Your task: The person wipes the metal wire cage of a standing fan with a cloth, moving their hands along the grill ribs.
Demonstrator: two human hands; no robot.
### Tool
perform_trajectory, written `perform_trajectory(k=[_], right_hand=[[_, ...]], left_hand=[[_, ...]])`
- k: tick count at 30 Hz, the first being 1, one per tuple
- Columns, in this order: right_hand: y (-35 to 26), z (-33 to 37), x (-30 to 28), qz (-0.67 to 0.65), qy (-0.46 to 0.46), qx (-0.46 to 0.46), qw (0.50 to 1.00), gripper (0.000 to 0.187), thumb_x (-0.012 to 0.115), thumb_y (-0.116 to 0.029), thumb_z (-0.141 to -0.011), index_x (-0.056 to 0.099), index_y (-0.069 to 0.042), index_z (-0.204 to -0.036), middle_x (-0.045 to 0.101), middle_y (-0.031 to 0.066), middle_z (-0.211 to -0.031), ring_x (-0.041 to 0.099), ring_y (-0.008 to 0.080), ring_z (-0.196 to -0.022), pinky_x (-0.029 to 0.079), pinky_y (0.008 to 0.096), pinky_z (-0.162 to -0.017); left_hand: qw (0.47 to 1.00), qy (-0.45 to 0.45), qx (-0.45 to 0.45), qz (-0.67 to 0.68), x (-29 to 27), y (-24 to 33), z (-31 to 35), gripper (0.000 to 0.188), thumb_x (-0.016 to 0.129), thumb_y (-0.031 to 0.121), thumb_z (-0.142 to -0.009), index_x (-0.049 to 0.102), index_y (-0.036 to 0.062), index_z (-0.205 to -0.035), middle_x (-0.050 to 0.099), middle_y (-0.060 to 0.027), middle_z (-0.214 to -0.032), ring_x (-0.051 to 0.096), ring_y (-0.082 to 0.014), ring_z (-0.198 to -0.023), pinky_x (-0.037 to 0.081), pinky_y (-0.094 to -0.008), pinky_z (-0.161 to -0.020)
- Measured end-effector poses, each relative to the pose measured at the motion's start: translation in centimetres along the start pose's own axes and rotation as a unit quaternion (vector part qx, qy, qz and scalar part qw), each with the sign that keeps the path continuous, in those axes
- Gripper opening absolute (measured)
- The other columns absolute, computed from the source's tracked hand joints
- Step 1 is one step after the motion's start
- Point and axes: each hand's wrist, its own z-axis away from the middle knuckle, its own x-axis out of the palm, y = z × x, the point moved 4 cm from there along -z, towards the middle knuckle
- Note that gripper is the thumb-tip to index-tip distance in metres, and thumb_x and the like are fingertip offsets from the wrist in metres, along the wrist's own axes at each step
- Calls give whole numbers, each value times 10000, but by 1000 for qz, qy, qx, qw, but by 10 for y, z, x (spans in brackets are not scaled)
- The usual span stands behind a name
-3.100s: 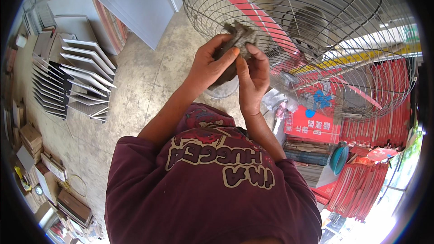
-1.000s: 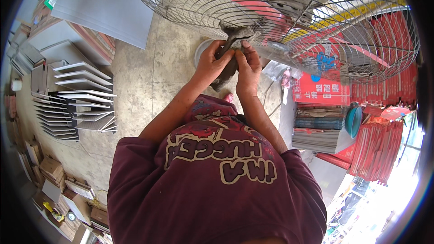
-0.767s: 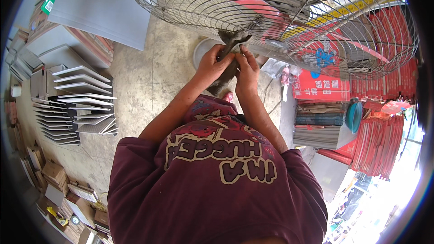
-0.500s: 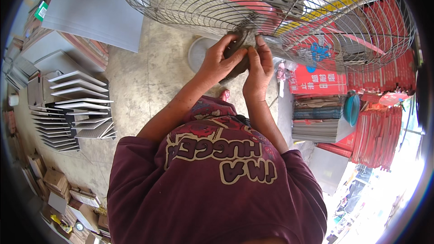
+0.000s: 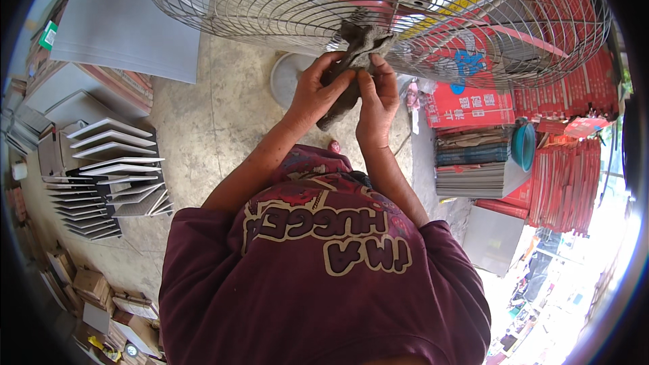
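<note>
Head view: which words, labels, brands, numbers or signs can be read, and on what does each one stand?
I leave out the wording itself.
Maroon shirt: large outlined letters, upside down, legible.
Red carton: large white characters, legible.
Green-and-white label, far left: too small to read.
Yellow strip, upper right: marks too small to read.

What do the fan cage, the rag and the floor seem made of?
Fan cage: likely metal, dull grey, given its thin, curved wires. Rag: probably fabric, matte, given its soft folds. Floor: perhaps concrete, unpolished, given its blotchy surface.
</note>
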Motion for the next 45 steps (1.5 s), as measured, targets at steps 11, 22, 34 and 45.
perform_trajectory(k=[11, 22, 34, 45], right_hand=[[30, -17, -51, -30, 0, 176, 984, 281, 568, -78, -866, 554, -109, -1145, 590, -21, -985, 539, 54, -842, 431, 196, -685], [10, -28, -91, -51, 30, 216, 975, 291, 576, -43, -845, 548, -60, -1134, 593, -14, -931, 519, 45, -763, 412, 191, -635], [-85, -34, -90, 158, -99, -203, 961, 289, 599, 8, -785, 596, -79, -1061, 557, 32, -876, 536, 87, -702, 454, 217, -560], [-14, -57, -126, 61, -114, 60, 990, 260, 606, -45, -810, 590, -55, -1069, 612, 6, -912, 529, 54, -709, 457, 214, -625]], left_hand=[[992, 54, -61, -93, 25, -50, -1, 275, 645, 168, -823, 573, 1, -1029, 618, -53, -747, 555, -78, -663, 441, -237, -566], [989, 41, -72, -124, 71, -61, -1, 253, 629, 159, -836, 566, 2, -1023, 614, -57, -763, 561, -94, -673, 454, -254, -589], [994, 83, 58, -47, 118, -2, 13, 327, 592, 94, -869, 509, 6, -1173, 588, -40, -1004, 531, -70, -876, 433, -221, -747], [984, 162, -67, 1, 130, -49, 15, 249, 563, 110, -902, 553, 7, -1129, 614, -12, -962, 546, -60, -860, 427, -207, -744]])
